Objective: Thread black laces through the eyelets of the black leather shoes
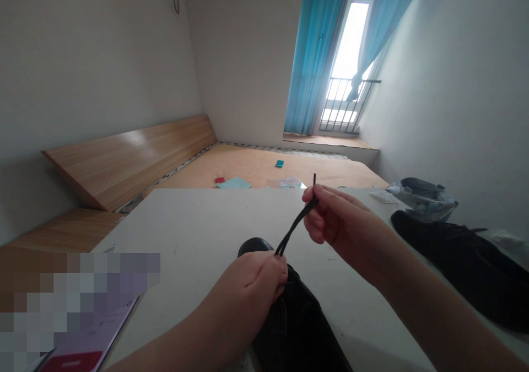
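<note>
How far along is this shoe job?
Nothing looks clearly finished; the left hand hides part of the near shoe. In hand: black laces, held between that hand and the right hand. Seemingly left: the laces show no bow, and the other shoe lies untouched.

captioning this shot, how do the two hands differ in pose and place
The left hand sits low against the black shoe, while the right hand is raised clear of it. The left hand closes around the lower part of the black laces; the right hand pinches them near their upper end. Both are bare and grip the same laces.
</note>
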The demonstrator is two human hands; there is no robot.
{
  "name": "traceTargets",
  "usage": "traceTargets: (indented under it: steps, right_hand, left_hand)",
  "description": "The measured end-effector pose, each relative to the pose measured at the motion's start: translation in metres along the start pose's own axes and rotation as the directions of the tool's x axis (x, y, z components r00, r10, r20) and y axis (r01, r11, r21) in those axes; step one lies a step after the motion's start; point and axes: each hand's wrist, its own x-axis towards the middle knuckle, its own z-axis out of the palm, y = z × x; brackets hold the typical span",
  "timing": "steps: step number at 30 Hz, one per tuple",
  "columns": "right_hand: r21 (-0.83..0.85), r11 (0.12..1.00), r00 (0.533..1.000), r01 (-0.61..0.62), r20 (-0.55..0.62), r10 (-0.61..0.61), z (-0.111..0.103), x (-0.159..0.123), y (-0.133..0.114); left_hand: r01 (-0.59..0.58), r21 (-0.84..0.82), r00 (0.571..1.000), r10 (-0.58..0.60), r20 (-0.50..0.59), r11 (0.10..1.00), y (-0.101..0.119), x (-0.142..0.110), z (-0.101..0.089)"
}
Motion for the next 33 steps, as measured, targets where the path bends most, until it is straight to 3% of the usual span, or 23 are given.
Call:
traceTargets:
  steps: [4,8,11,13,15,17,19,20,21,23,26,29,31,33]
  right_hand:
    - [-0.060,0.998,0.999,0.011,-0.038,-0.013,-0.005,0.006,0.002]
    - [-0.266,0.962,0.988,0.055,-0.125,-0.091,-0.017,0.018,0.004]
    - [-0.423,0.905,0.997,0.054,-0.032,-0.075,-0.023,0.020,-0.002]
    - [-0.440,0.895,0.991,0.067,0.137,-0.007,-0.023,0.013,-0.008]
    - [-0.426,0.904,0.923,0.036,0.362,0.133,-0.019,0.003,-0.014]
    - [-0.488,0.873,0.786,0.011,0.544,0.294,-0.014,-0.006,-0.016]
    - [-0.599,0.799,0.693,0.047,0.595,0.406,-0.009,-0.011,-0.015]
    - [-0.646,0.760,0.683,0.068,0.586,0.436,-0.007,-0.011,-0.012]
    - [-0.675,0.734,0.691,0.076,0.566,0.449,-0.005,-0.010,-0.009]
    - [-0.677,0.736,0.717,0.032,0.528,0.455,-0.002,-0.005,-0.002]
    - [-0.603,0.791,0.734,-0.100,0.492,0.468,0.001,0.000,0.010]
    - [-0.573,0.803,0.786,-0.167,0.414,0.459,0.004,-0.002,0.018]
    - [-0.615,0.774,0.839,-0.150,0.335,0.429,0.006,-0.005,0.020]
    - [-0.728,0.681,0.916,-0.080,0.216,0.338,0.007,-0.006,0.020]
  left_hand:
    - [0.048,0.010,0.998,-0.048,-0.040,0.999,0.000,0.003,0.000]
    - [0.059,-0.148,0.996,-0.069,-0.065,0.987,0.003,0.009,-0.006]
    - [0.094,-0.341,0.987,-0.131,-0.088,0.935,0.005,0.012,-0.010]
    - [0.103,-0.465,0.978,-0.174,-0.113,0.879,0.005,0.012,-0.012]
    - [0.099,-0.548,0.971,-0.201,-0.130,0.831,0.005,0.011,-0.012]
    - [0.101,-0.615,0.968,-0.221,-0.123,0.782,0.003,0.010,-0.011]
    - [0.112,-0.691,0.972,-0.223,-0.073,0.714,0.000,0.008,-0.010]
    - [0.122,-0.719,0.974,-0.222,-0.047,0.684,0.000,0.008,-0.009]
    - [0.128,-0.726,0.975,-0.218,-0.031,0.676,0.000,0.007,-0.009]
    - [0.118,-0.661,0.982,-0.187,-0.035,0.741,0.004,0.004,-0.009]
    - [0.045,-0.436,0.996,-0.076,-0.053,0.899,0.013,-0.002,-0.010]
    - [-0.061,-0.189,0.995,0.046,-0.084,0.980,0.019,-0.006,-0.012]
    - [-0.169,0.033,0.976,0.172,-0.135,0.985,0.020,-0.009,-0.013]
    - [-0.273,0.240,0.943,0.308,-0.126,0.932,0.020,-0.011,-0.014]
